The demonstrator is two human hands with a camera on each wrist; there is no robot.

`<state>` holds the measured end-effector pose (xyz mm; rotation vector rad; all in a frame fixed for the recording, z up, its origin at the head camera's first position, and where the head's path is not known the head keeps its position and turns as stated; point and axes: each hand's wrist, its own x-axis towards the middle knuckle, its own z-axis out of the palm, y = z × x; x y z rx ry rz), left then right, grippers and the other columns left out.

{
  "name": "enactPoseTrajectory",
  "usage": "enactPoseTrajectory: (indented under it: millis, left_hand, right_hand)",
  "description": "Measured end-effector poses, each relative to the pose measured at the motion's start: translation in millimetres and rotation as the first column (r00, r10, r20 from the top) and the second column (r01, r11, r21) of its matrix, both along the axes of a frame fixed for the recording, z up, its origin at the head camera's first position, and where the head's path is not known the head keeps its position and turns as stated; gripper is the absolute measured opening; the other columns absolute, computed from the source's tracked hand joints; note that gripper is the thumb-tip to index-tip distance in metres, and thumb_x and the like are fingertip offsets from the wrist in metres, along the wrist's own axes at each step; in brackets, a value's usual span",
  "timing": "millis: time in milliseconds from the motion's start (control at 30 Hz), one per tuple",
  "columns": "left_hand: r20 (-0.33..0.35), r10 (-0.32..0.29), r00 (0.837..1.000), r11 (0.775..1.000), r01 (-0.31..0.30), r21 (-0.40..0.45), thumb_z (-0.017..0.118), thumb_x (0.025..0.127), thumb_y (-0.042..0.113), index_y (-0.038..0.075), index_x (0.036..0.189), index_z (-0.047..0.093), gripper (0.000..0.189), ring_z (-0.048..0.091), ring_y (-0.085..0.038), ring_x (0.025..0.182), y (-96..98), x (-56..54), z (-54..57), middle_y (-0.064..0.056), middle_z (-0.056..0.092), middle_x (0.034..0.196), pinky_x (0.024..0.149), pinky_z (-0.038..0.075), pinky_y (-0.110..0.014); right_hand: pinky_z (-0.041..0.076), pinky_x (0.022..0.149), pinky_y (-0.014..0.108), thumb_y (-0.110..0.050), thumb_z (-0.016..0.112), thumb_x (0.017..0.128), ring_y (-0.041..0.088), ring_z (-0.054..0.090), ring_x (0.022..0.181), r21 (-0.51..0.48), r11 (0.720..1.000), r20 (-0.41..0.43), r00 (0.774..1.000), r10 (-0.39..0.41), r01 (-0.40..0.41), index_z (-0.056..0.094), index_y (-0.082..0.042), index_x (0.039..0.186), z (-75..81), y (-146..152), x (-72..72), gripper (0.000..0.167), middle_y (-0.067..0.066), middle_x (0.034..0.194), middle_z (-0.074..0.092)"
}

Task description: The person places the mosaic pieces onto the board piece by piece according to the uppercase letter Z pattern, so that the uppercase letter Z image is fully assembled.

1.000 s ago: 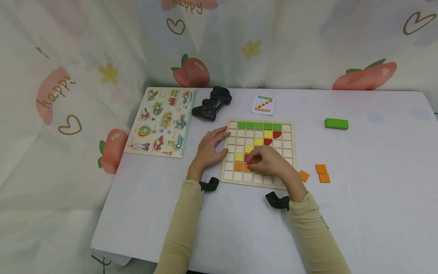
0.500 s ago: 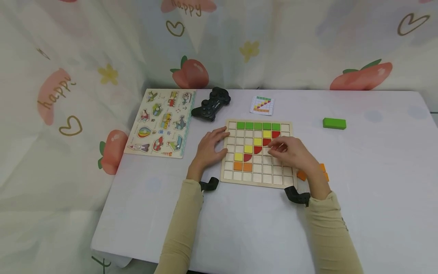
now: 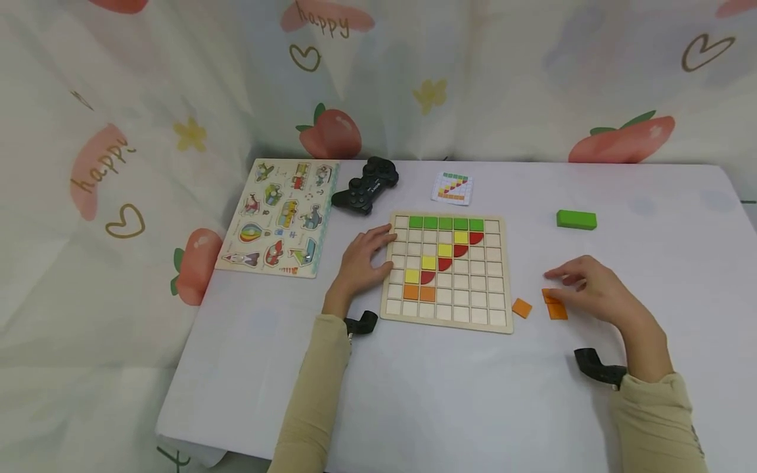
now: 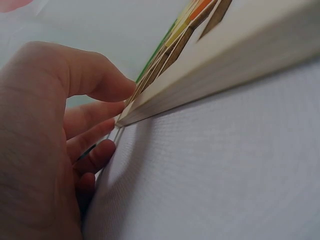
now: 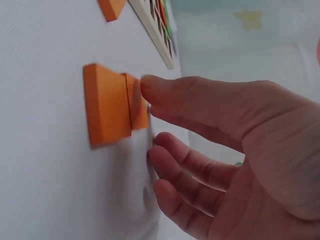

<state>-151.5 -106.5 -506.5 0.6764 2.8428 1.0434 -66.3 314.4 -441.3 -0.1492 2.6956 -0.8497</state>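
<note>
A wooden grid board (image 3: 479, 300) lies mid-table. In its cells are a green row, a slanting run of yellow squares beside red quarter-round pieces, and two orange squares (image 3: 418, 293). My left hand (image 3: 362, 264) rests along the board's left edge, fingers fairly straight, thumb touching the rim. To the right of the board, my right hand (image 3: 600, 292) hovers low over two orange tiles lying edge to edge. Its thumb tip is at the farther tile (image 5: 137, 102), with the fingers spread beyond; the nearer tile (image 5: 111, 107) is untouched. Another orange tile (image 3: 522, 308) lies by the board's corner.
Behind the board lies a small pattern card (image 3: 452, 189). A black game controller (image 3: 367, 186) and a picture puzzle board (image 3: 278, 218) are at the back left. A green block (image 3: 576, 220) lies at the back right. Curtains hang behind the table.
My right hand has left the second orange square on the board and travelled right to the loose orange tiles. My left hand has stayed at the board's edge.
</note>
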Motion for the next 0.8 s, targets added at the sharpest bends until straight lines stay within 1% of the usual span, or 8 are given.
enactPoseTrajectory:
  millis: [100,167,233,333,400,500,667,800]
  left_hand:
    - [0.001,-0.001,1.0,1.0,0.001,-0.003,0.062,0.082,0.027,0.019,0.139,0.058,0.058,0.048,-0.02,0.122,0.1,0.7,-0.4,0.006,0.041,0.154,0.101,0.038,-0.04]
    - [-0.001,0.001,1.0,1.0,-0.001,-0.002,0.063,0.081,0.026,0.019,0.139,0.058,0.058,0.048,-0.02,0.121,-0.2,1.0,0.1,0.006,0.041,0.153,0.1,0.039,-0.041]
    - [-0.005,0.003,1.0,1.0,-0.003,-0.004,0.062,0.081,0.027,0.019,0.139,0.058,0.058,0.048,-0.02,0.121,-0.5,0.7,-0.1,0.006,0.041,0.153,0.1,0.039,-0.041]
    - [-0.009,0.003,1.0,1.0,-0.003,-0.003,0.062,0.081,0.027,0.02,0.139,0.058,0.058,0.048,-0.019,0.119,-0.8,-0.1,-0.5,0.007,0.041,0.153,0.099,0.039,-0.04]
    - [-0.009,0.004,1.0,1.0,-0.004,-0.002,0.062,0.082,0.028,0.021,0.139,0.058,0.058,0.048,-0.018,0.119,-0.8,-0.6,-1.0,0.008,0.041,0.153,0.099,0.039,-0.039]
    - [-0.004,0.008,1.0,1.0,-0.008,0.0,0.062,0.082,0.028,0.021,0.139,0.058,0.058,0.048,-0.018,0.119,-0.5,-0.4,-0.5,0.008,0.041,0.153,0.099,0.039,-0.039]
    - [0.002,0.003,1.0,1.0,-0.003,-0.002,0.063,0.081,0.028,0.02,0.139,0.058,0.058,0.048,-0.019,0.119,0.8,1.0,1.2,0.006,0.041,0.153,0.099,0.039,-0.04]
    - [-0.002,0.003,1.0,1.0,-0.003,-0.005,0.063,0.081,0.027,0.019,0.139,0.058,0.058,0.048,-0.019,0.119,1.7,1.8,2.4,0.005,0.042,0.153,0.099,0.039,-0.04]
  right_hand:
    - [0.044,0.072,0.023,-0.024,0.077,0.085,0.028,0.054,0.097,-0.022,1.0,-0.008,1.0,-0.017,0.017,0.071,-0.001,0.115,-2.9,3.0,8.7,0.038,0.015,0.112,0.053]
    - [0.043,0.069,0.019,-0.022,0.077,0.085,0.025,0.052,0.093,-0.04,0.999,-0.036,0.999,-0.031,0.029,0.073,-0.001,0.112,-4.8,1.8,13.2,0.034,0.014,0.109,0.054]
    - [0.043,0.068,0.019,-0.019,0.077,0.084,0.024,0.052,0.09,-0.042,0.999,-0.076,0.996,-0.038,0.035,0.075,-0.002,0.107,-6.3,-0.2,16.4,0.028,0.013,0.106,0.055]
    - [0.045,0.068,0.025,-0.016,0.078,0.083,0.024,0.055,0.086,-0.02,0.999,-0.121,0.992,-0.034,0.032,0.075,-0.002,0.099,-6.7,-3.1,18.0,0.021,0.013,0.1,0.058]
    - [0.045,0.067,0.029,-0.015,0.078,0.083,0.025,0.057,0.083,-0.007,1.0,-0.124,0.992,-0.029,0.028,0.073,-0.003,0.095,-5.2,-4.7,17.4,0.019,0.011,0.094,0.061]
    - [0.045,0.064,0.03,-0.016,0.077,0.083,0.023,0.058,0.079,-0.002,0.999,-0.101,0.994,-0.032,0.032,0.069,-0.006,0.092,-0.4,-7.0,16.4,0.016,0.006,0.086,0.063]
    - [0.045,0.06,0.028,-0.02,0.072,0.089,0.022,0.059,0.08,-0.014,0.999,-0.089,0.995,-0.049,0.048,0.069,-0.005,0.095,9.2,-17.6,14.6,0.016,0.003,0.084,0.065]
    - [0.047,0.061,0.026,-0.016,0.069,0.092,0.027,0.06,0.083,-0.092,0.995,-0.128,0.99,-0.058,0.047,0.069,-0.001,0.101,15.5,-39.9,8.7,0.017,0.008,0.087,0.067]
